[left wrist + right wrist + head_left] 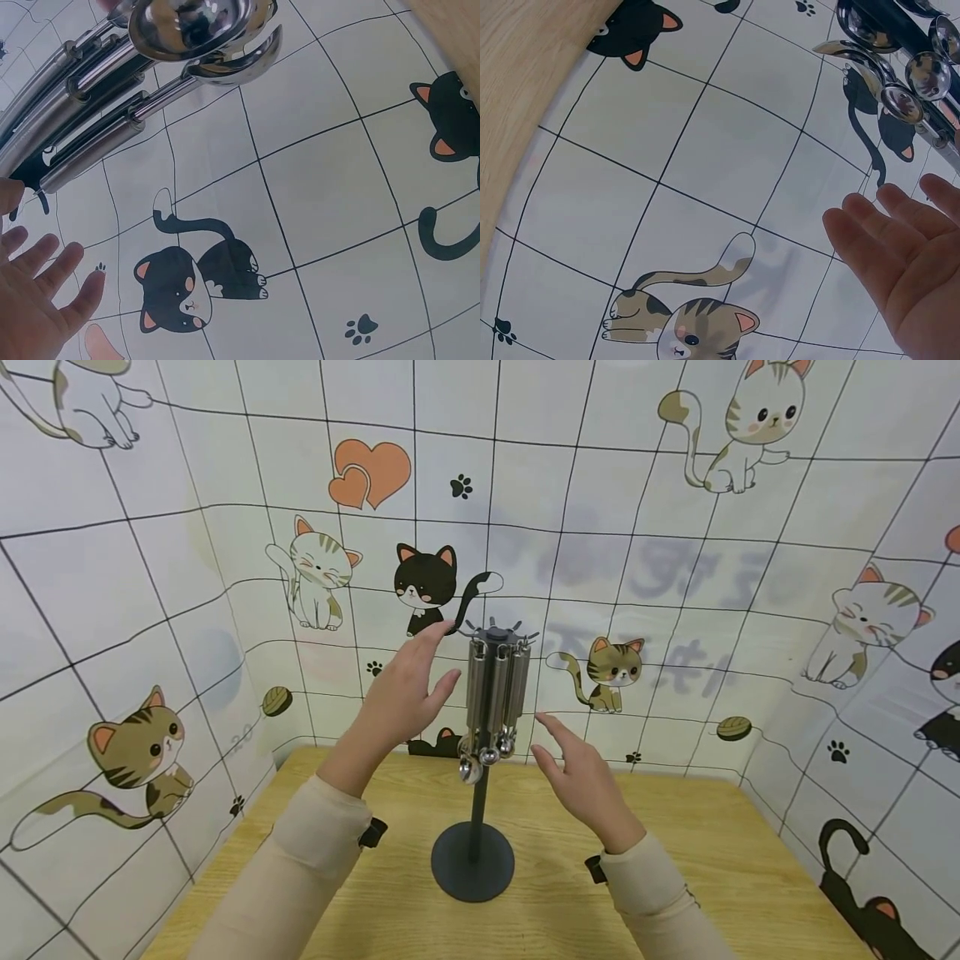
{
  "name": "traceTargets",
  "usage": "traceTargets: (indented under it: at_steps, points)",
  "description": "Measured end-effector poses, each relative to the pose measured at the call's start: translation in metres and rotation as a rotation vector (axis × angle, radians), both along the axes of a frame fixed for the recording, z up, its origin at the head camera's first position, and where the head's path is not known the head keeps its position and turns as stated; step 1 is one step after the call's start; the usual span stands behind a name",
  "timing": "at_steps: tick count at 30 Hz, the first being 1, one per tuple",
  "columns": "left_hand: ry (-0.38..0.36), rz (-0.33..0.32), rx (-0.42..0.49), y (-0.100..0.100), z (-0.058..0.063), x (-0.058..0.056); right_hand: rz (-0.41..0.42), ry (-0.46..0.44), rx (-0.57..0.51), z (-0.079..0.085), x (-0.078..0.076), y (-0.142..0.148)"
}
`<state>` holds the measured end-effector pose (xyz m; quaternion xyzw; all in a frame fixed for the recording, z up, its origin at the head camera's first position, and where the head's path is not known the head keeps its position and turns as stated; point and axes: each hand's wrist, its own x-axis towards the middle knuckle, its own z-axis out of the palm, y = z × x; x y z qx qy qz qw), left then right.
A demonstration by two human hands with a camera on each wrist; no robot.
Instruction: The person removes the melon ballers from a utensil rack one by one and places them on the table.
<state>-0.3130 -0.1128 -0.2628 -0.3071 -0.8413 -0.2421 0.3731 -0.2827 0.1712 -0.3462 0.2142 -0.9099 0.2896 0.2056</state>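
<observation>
A dark stand with a round base (459,868) and a ring of hooks (497,633) at its top stands upright on the table. Several shiny metal scoops (477,689) hang from the hooks, their thick tubular handles up and round bowls down. Close at the left of the hooks is my left hand (401,681), thumb and fingers spread, holding nothing. My right hand (581,777) is lower, just right of the hanging bowls, fingers extended and nothing in it. The left wrist view shows a large bowl (191,26) near the camera; the right wrist view has several bowls (928,75) beyond the fingertips.
The wooden table (390,910) reaches back to a wall covering (517,493) with a grid and cartoon cats, which also runs along both sides. A dark band sits at the left cuff (372,833) and another at the right cuff (596,869).
</observation>
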Motion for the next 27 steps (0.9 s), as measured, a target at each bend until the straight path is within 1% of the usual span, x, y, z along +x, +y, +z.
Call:
traceTargets:
  at_steps: [3, 8, 13, 16, 21, 27]
  points:
    - [0.003, -0.014, -0.009, 0.003, 0.004, -0.002, -0.001, 0.005, -0.001, -0.001, 0.0, 0.0]
    - [-0.007, -0.021, -0.021, 0.007, 0.008, -0.002, 0.001, 0.009, -0.003, -0.003, -0.001, 0.002]
    - [0.021, -0.029, -0.02, 0.01, 0.012, -0.003, 0.008, 0.008, -0.008, -0.003, -0.003, 0.003]
    - [0.027, -0.029, -0.012, 0.011, 0.013, -0.003, 0.017, 0.023, -0.015, -0.003, -0.004, 0.002]
    - [0.045, -0.037, 0.019, 0.013, 0.009, -0.005, 0.04, 0.045, -0.066, 0.002, -0.008, -0.002]
    - [0.113, -0.049, 0.038, 0.014, 0.002, -0.014, 0.067, 0.058, -0.164, 0.011, -0.011, -0.009]
